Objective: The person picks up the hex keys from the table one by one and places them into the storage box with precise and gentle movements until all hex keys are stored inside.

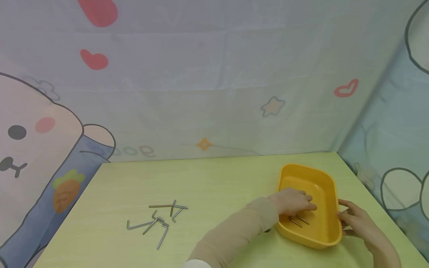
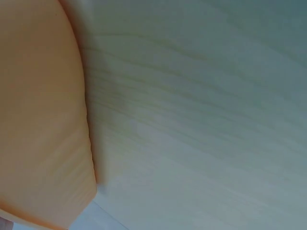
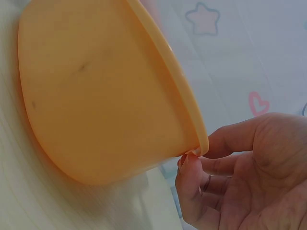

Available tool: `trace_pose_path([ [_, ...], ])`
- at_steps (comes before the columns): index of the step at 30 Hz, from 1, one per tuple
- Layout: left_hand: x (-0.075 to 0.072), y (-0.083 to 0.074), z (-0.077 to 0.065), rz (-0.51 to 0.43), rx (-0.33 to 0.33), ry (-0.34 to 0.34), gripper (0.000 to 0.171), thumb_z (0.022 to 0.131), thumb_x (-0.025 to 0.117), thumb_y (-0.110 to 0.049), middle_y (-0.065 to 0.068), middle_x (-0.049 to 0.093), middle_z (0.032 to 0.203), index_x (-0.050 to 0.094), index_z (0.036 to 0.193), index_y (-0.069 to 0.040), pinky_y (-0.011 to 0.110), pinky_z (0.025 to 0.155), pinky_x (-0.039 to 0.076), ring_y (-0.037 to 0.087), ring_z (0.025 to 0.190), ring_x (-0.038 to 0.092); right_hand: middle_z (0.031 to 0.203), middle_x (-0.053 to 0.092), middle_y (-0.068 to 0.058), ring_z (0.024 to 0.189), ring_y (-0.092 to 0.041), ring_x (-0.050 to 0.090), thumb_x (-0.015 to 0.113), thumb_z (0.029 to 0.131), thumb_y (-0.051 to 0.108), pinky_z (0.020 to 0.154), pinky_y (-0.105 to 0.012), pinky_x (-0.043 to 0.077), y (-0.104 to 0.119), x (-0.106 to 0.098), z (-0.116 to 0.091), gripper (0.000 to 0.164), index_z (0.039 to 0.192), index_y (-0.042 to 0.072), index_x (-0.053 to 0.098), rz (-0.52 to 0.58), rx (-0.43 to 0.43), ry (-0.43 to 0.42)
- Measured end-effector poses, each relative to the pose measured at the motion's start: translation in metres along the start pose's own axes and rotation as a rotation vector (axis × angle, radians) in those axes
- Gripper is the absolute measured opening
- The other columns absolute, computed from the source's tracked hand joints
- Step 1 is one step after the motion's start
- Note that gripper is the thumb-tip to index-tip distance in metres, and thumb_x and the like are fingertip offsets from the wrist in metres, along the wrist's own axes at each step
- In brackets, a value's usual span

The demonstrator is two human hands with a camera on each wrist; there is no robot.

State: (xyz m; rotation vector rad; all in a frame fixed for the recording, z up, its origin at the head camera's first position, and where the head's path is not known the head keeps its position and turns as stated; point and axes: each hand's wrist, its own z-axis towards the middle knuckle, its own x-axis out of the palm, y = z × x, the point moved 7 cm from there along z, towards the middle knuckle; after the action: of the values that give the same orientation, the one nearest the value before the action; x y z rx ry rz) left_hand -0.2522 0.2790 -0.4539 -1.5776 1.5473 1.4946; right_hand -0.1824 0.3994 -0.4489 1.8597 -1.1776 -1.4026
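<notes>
A yellow plastic bin point(image 1: 321, 243) sits on the right part of the table. My left hand point(image 1: 293, 201) reaches over its left side into it, fingers loosely extended toward the right, with nothing visible between them. Two L-shaped hex keys point(image 1: 296, 222) lie on the bin floor just below that hand, partly covered by it. At the bin's right side, my right hand point(image 1: 358, 221) pinches the rim between thumb and fingers; the right wrist view shows this grip at the rim's corner point(image 3: 204, 143). The left wrist view has only the bin's outer wall point(image 2: 43, 115) and tabletop, with the left hand out of sight.
Several metal hex keys point(image 1: 157, 220) lie in a loose, overlapping group on the left half of the light wooden table point(image 1: 218, 182). A printed cloth backdrop point(image 1: 214, 74) stands behind the table and along its sides. My left sleeve point(image 1: 234, 230) crosses the table's front.
</notes>
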Motion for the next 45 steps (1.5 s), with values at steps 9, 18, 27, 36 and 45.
trace_pose_path([
  [9, -0.008, 0.009, -0.004, -0.030, -0.097, -0.037, 0.043, 0.101, 0.044, -0.027, -0.019, 0.037, 0.148, 0.038, 0.140, -0.045, 0.020, 0.096, 0.045, 0.002, 0.129, 0.043, 0.087, 0.053, -0.001, 0.072, -0.008, 0.057, 0.036, 0.102, 0.017, 0.068, -0.027, 0.055, -0.001, 0.000, 0.001, 0.058, 0.145, -0.013, 0.012, 0.005, -0.003, 0.002],
  [18, -0.016, 0.013, -0.019, -0.013, -0.124, -0.086, 0.041, 0.102, 0.044, -0.025, -0.017, 0.043, 0.144, 0.041, 0.139, -0.041, 0.019, 0.091, 0.048, 0.003, 0.125, 0.048, 0.086, 0.053, 0.000, 0.071, -0.007, 0.057, 0.037, 0.101, 0.016, 0.067, -0.027, 0.055, 0.000, 0.001, 0.000, 0.057, 0.145, -0.013, 0.013, 0.014, -0.011, -0.003],
  [27, -0.026, 0.013, -0.037, -0.024, -0.145, -0.191, 0.034, 0.101, 0.046, -0.028, -0.017, 0.053, 0.127, 0.050, 0.133, -0.039, 0.015, 0.069, 0.045, 0.001, 0.103, 0.053, 0.086, 0.054, 0.001, 0.072, -0.008, 0.057, 0.036, 0.102, 0.016, 0.067, -0.028, 0.055, 0.001, 0.000, 0.000, 0.057, 0.145, -0.012, 0.014, 0.013, -0.008, -0.003],
  [36, -0.033, 0.009, -0.058, 0.001, -0.141, -0.253, 0.031, 0.098, 0.052, -0.035, -0.016, 0.055, 0.118, 0.053, 0.129, -0.037, 0.015, 0.067, 0.044, 0.001, 0.097, 0.053, 0.088, 0.053, 0.000, 0.073, -0.008, 0.057, 0.035, 0.102, 0.017, 0.068, -0.027, 0.055, 0.000, 0.000, 0.000, 0.058, 0.145, -0.013, 0.012, 0.003, -0.003, 0.005],
  [45, -0.031, 0.020, -0.082, -0.069, -0.225, -0.291, 0.030, 0.097, 0.053, -0.033, -0.016, 0.057, 0.114, 0.056, 0.127, -0.036, 0.017, 0.065, 0.042, 0.003, 0.093, 0.052, 0.087, 0.054, 0.000, 0.072, -0.007, 0.058, 0.037, 0.101, 0.017, 0.068, -0.028, 0.055, 0.000, 0.000, 0.000, 0.059, 0.146, -0.012, 0.013, 0.006, -0.003, 0.001],
])
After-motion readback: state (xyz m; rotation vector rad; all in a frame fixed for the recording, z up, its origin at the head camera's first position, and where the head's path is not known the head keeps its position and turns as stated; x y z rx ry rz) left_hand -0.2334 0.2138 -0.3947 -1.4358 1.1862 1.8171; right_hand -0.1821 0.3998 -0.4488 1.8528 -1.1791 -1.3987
